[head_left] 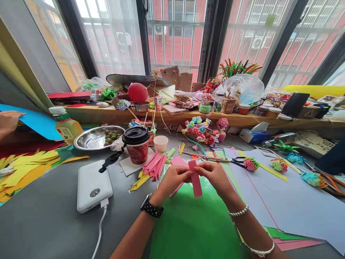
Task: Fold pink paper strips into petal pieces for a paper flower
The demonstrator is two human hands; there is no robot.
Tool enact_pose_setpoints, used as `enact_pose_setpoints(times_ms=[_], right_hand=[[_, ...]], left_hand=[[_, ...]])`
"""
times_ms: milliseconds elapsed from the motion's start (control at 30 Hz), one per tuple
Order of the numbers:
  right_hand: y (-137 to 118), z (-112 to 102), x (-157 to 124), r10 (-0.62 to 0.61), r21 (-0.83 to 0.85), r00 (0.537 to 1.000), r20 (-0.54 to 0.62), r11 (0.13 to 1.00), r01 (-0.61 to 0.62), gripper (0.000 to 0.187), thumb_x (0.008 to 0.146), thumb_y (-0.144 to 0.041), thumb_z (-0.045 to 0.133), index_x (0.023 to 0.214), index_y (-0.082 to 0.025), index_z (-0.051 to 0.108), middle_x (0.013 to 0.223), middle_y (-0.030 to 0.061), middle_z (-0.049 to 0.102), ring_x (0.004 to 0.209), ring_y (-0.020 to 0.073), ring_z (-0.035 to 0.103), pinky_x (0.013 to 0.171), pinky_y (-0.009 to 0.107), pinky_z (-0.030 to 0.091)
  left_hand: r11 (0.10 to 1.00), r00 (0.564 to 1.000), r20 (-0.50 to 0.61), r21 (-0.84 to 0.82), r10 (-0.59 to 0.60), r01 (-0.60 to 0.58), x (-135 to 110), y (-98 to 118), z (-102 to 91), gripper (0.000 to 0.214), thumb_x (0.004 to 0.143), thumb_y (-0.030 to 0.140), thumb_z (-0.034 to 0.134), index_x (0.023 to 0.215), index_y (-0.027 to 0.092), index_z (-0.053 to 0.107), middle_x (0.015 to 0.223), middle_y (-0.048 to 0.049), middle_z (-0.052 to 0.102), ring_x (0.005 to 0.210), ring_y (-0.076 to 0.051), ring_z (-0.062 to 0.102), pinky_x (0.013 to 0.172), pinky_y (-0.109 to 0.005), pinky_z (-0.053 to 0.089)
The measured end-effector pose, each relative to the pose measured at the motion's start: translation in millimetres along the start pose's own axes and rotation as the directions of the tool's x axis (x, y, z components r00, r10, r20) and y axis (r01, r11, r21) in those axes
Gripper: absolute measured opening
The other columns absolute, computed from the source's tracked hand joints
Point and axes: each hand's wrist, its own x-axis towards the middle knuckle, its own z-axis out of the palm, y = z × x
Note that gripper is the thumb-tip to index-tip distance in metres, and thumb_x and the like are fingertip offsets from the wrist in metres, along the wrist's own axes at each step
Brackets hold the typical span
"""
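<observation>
My left hand [174,178] and my right hand [215,176] meet above a green sheet [194,223] on the grey table [48,219]. Both pinch the upper end of a narrow pink paper strip [196,181], which hangs down between them. The left wrist carries a black watch [151,208]; the right wrist has silver bracelets. A fan of folded pink strips [155,166] lies just left of my left hand. Scissors [237,160] lie beyond my right hand.
A white power bank [93,185] with cable lies at left, behind it a lidded paper cup [137,145], a small cup, a metal bowl [95,137] of green fruit and a bottle. White sheets [291,201] and paper flowers spread right. A cluttered wooden sill runs behind. Another person's hand [8,122] shows far left.
</observation>
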Motion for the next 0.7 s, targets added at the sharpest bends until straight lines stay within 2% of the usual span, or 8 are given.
enact_pose_setpoints(times_ms=[233, 467, 700], right_hand=[[1.1, 0.1, 0.5, -0.007, -0.045, 1.0, -0.022, 0.999, 0.006, 0.024, 0.064, -0.038, 0.061, 0.068, -0.014, 0.065, 0.068, 0.0053, 0.064, 0.065, 0.0167, 0.056, 0.06, 0.026, 0.043], [0.3, -1.2, 0.6, 0.057, 0.106, 0.998, -0.006, 0.993, -0.056, 0.024, 0.063, -0.036, 0.063, 0.073, -0.015, 0.065, 0.068, 0.0036, 0.064, 0.065, 0.0148, 0.056, 0.06, 0.025, 0.043], [2.5, 0.0, 0.1, 0.067, 0.115, 0.997, -0.045, 0.992, -0.061, 0.021, 0.061, -0.034, 0.065, 0.068, -0.014, 0.064, 0.065, 0.003, 0.063, 0.062, 0.0145, 0.055, 0.058, 0.025, 0.042]], left_hand=[[0.999, 1.0, -0.007, 0.048, -0.012, 0.012, -0.6, 0.6, 0.3, 0.03, 0.067, 0.036, 0.056, 0.079, 0.011, 0.067, 0.074, -0.0082, 0.067, 0.073, -0.022, 0.062, 0.067, -0.031, 0.049], [0.996, 0.998, 0.067, 0.086, -0.02, 0.014, -0.2, -2.2, -1.8, 0.033, 0.067, 0.037, 0.056, 0.081, 0.009, 0.066, 0.071, -0.0072, 0.067, 0.068, -0.019, 0.061, 0.064, -0.029, 0.049], [0.998, 0.997, 0.063, 0.059, -0.033, 0.029, -0.4, -3.1, -0.8, 0.028, 0.066, 0.034, 0.057, 0.079, 0.01, 0.066, 0.071, -0.0059, 0.066, 0.066, -0.016, 0.06, 0.062, -0.025, 0.048]])
